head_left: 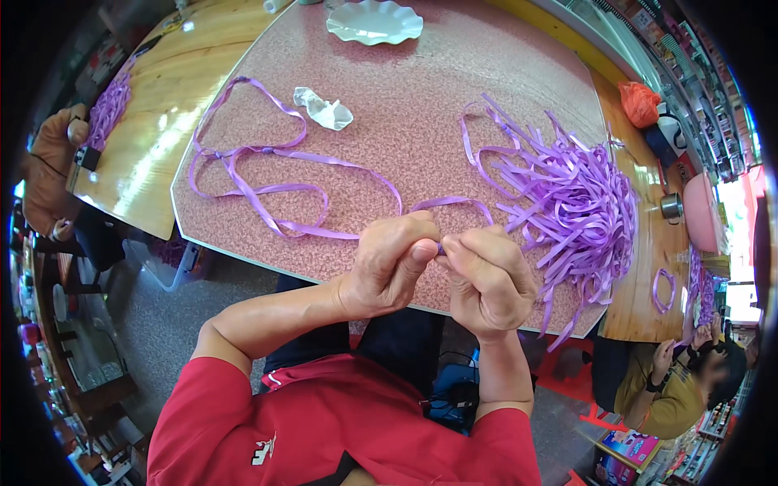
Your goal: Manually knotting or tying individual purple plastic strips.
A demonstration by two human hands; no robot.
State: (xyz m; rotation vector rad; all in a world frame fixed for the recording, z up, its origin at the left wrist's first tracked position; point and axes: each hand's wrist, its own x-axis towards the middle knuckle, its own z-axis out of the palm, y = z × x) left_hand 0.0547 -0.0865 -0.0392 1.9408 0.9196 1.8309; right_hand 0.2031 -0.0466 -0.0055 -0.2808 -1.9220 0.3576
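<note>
Head view: downward over a pink speckled bench [421, 105] with a pale edge.
Left hand [389, 263]: closed in a pinch, thumb against forefinger, on a lilac flat satin ribbon [454, 200], at the near edge of the bench.
Right hand [490, 279]: likewise pinched on the ribbon, with fingertips just beside those of the left hand.
Between the fingertips: a short darker purple bit, perhaps a knot, but too covered to tell.
Ribbon: in both hands, with an arch rising behind them on the bench.
Loops on the left: lilac lengths [328, 157] spread loosely across the bench, knotted in places.
Heap on the right: a large tangled pile of lilac satin ribbons [583, 202], near the right hand, with strands hanging over the near edge.
Far side: a crumpled white tissue [324, 109] near the loops; beyond, a white scalloped plate [374, 24].
Right rim: an orange plastic bag [639, 104] and a co-worker in a mustard top [668, 401].
Left rim: a varnished yellow wooden bench [174, 105], with another person's hand [50, 174] near a purple bundle [109, 113].
</note>
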